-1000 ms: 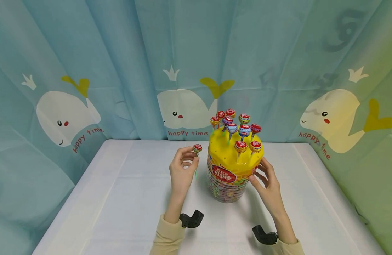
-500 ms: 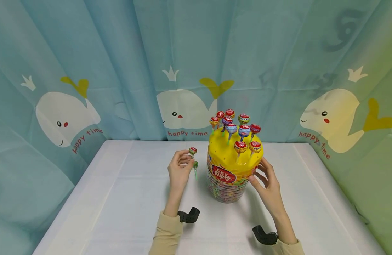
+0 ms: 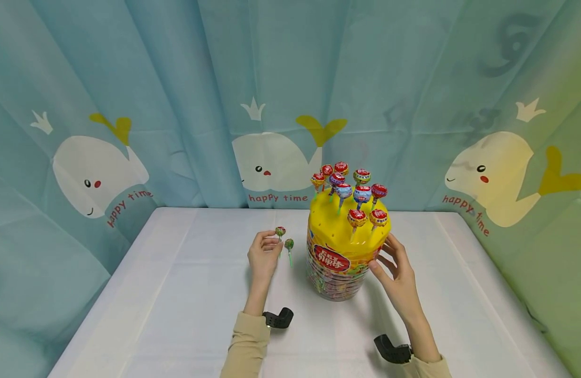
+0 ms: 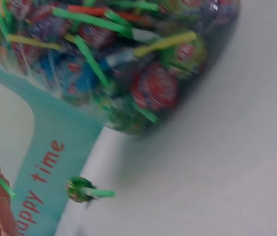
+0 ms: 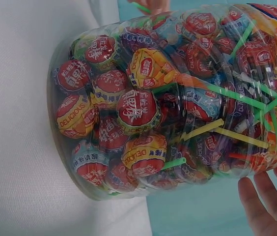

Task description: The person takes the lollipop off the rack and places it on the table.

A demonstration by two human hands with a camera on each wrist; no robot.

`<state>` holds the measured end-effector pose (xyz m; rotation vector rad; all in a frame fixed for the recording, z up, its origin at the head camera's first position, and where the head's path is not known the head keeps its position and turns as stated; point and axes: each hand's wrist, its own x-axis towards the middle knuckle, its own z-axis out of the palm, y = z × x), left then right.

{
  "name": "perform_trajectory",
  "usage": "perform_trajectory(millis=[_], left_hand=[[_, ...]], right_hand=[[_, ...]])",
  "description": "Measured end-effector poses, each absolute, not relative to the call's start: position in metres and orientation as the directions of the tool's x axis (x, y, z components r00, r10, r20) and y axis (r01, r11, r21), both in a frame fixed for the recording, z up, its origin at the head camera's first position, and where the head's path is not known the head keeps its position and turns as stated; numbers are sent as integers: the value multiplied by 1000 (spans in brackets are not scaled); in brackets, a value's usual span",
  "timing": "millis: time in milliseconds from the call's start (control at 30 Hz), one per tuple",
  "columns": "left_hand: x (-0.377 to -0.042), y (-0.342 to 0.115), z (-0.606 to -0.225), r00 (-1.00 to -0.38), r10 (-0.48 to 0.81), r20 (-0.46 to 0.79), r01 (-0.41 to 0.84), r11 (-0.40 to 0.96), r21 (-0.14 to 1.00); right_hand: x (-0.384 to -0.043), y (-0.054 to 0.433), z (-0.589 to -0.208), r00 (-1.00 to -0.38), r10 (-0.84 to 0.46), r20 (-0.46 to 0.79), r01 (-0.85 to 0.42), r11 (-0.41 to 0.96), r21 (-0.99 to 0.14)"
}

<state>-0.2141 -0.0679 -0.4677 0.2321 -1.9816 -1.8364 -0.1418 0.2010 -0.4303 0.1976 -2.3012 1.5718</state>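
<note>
My left hand (image 3: 264, 258) pinches a lollipop (image 3: 280, 231) in a green-and-red wrapper between thumb and fingers, just above the table. In the left wrist view its green stick (image 4: 6, 187) sticks out below the thumb. A second green-wrapped lollipop (image 3: 289, 244) lies on the table right beside the hand. My right hand (image 3: 398, 270) touches the right side of a clear jar (image 3: 337, 286), its fingers spread against the wall. The jar has a yellow lid (image 3: 333, 223) and is packed with wrapped lollipops (image 5: 138, 108).
Several lollipops (image 3: 362, 194) stand upright in holes across the lid. The white table (image 3: 177, 304) stretches around the jar. Behind it hangs a blue-green curtain (image 3: 186, 105) printed with whales. Each wrist carries a black camera mount (image 3: 278, 318).
My left hand has moved slightly left and nearer the table with its lollipop. The lollipop on the table, mostly hidden behind the hand before, now shows fully. My right hand and the jar stay put.
</note>
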Motion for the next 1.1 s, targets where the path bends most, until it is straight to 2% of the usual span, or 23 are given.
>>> perform_trajectory(millis=[300,600,1100], left_hand=[[-219,-70,-487,-901,-428,65,1,150,989],[-225,-70,-501,-896,-444,20,-107,259,960],[-225,-70,-501,-900,-434,30,-147,368,918]], right_hand=[[-142,201,-431,-928,78,365,-311,376,-873],[-142,202,-431,-927,70,369,-320,364,-875],[-143,202,-431,-928,69,367,-320,357,-877]])
